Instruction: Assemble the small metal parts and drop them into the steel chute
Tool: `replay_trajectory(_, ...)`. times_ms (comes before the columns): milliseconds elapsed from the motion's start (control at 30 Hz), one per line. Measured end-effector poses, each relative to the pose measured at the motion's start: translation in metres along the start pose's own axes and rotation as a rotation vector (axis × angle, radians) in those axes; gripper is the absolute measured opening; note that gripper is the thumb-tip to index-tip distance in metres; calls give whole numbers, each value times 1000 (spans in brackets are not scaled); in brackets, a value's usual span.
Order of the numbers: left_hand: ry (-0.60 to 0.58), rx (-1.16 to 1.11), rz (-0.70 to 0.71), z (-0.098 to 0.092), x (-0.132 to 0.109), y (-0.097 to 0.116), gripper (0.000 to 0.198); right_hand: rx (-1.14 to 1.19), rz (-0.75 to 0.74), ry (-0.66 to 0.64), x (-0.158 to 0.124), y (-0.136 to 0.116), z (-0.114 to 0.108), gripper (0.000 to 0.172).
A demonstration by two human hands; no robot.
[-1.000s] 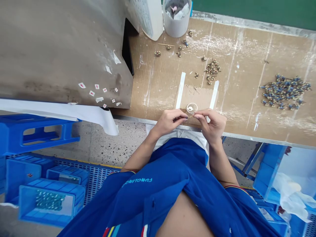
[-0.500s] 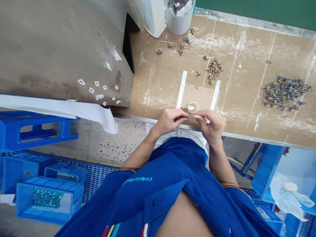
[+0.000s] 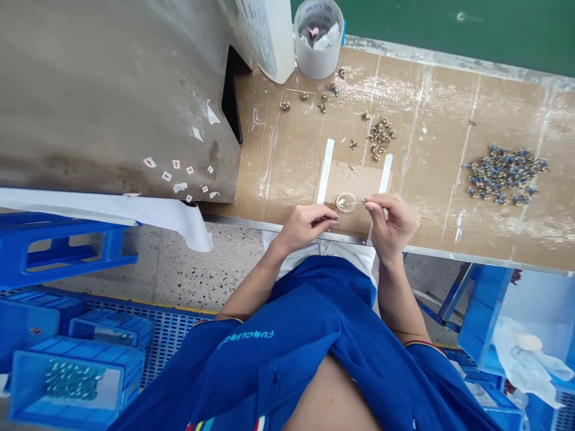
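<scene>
My right hand (image 3: pixel 392 222) pinches a thin wooden stick (image 3: pixel 358 203), whose tip reaches into a small round dish (image 3: pixel 345 202) with white paste. Left of the dish, my left hand (image 3: pixel 309 225) is closed, thumb and fingertips together, on something too small to make out. Both hands are over the near edge of a cardboard piece (image 3: pixel 354 179) held by white tape strips. Beyond it lies a small pile of brass-coloured parts (image 3: pixel 381 131).
A larger pile of blue and brass parts (image 3: pixel 505 173) lies at the right. A white tub (image 3: pixel 318 48) and a bottle (image 3: pixel 274 48) stand at the back. A metal box (image 3: pixel 112 102) fills the left. Blue crates (image 3: pixel 76 383) are below.
My right hand has moved away from my left hand, and the stick now reaches to the dish. The view has shifted slightly.
</scene>
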State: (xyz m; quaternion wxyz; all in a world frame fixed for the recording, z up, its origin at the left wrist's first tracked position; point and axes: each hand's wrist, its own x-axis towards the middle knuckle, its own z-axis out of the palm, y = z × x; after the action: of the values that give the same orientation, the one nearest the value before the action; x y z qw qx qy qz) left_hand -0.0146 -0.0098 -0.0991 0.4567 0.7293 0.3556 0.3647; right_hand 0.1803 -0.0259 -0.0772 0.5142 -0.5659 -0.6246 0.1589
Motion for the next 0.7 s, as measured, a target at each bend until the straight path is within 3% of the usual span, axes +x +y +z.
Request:
replay_trajectory(167,-13,16,-6,0,0,-1,12,-7,-21,-120,-1,7,8,17)
replay_trajectory(267,-16,27,-17,-1,0,0,13,2,12,-205,3,13,5,26)
replay_trajectory(367,-7,26,-3,-1,-1,2,11,-81,81,-187,24,28,-6,33)
replay_trajectory(533,10,4,-1,-1,-1,2,8,-312,203,-186,66,62,-6,22)
replay_trajectory(700,24,-9,11,0,-2,3,7,-392,209,-232,78,69,9,7)
